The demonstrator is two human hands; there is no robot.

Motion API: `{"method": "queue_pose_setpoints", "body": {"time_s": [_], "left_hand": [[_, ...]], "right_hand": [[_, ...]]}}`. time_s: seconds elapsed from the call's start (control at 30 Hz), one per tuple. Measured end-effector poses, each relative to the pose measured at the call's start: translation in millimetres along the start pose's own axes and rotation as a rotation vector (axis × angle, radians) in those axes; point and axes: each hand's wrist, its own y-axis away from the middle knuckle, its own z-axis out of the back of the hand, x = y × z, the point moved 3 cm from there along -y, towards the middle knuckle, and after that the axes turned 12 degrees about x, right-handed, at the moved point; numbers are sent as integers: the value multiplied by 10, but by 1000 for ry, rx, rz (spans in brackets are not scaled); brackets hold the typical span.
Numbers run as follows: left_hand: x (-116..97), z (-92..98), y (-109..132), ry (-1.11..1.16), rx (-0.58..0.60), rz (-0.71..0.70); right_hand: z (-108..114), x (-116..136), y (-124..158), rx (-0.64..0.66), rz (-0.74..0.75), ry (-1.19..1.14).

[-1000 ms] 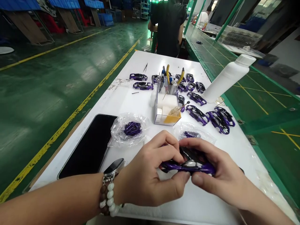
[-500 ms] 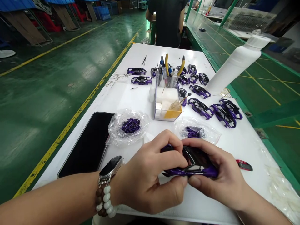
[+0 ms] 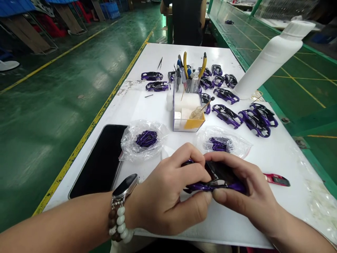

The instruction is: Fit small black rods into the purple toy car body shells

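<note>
Between both hands, low over the white table, is a glossy black-and-purple toy car body (image 3: 223, 175). My left hand (image 3: 173, 191) is closed on its left end, thumb at the lower edge and fingers over the top. The other end sits in my right hand (image 3: 247, 193), its thumb along the near side and its fingers around the far side. My fingers cover much of the shell. Beyond the hands lie two clear plastic bags, a left bag (image 3: 127, 140) and a right bag (image 3: 239, 142), each with thin purple parts. A red-and-black tool (image 3: 280, 180) lies beside my right hand.
A clear organizer box (image 3: 188, 128) holds pliers and small bottles. Several car bodies (image 3: 226, 115) lie behind it, near a tall white bottle (image 3: 271, 59). A black tablet (image 3: 98, 161) lies left, tweezers (image 3: 160, 63) farther back. A person (image 3: 186, 21) sits beyond the table (image 3: 152, 109).
The camera view has shifted slightly, so the table things sit a little differently in the picture. Both hands keep their hold on the car body, with hardly any movement.
</note>
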Motion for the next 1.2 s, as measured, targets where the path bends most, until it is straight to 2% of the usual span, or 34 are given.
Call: {"method": "queue_pose_setpoints", "body": {"time_s": [0.27,0.43,0.87,1.2], "left_hand": [[33,6,-22,105,14,80],[44,6,-27,128,29,128],[21,35,-37,117,102,74],[17,24,-46,106,103,71]], "right_hand": [[-37,-47,-28,24,-100,-190],[-35,-61,-39,1,-109,-115],[-58,-49,-28,-40,-95,-91],[-45,-43,-44,-28,-97,-101]]}}
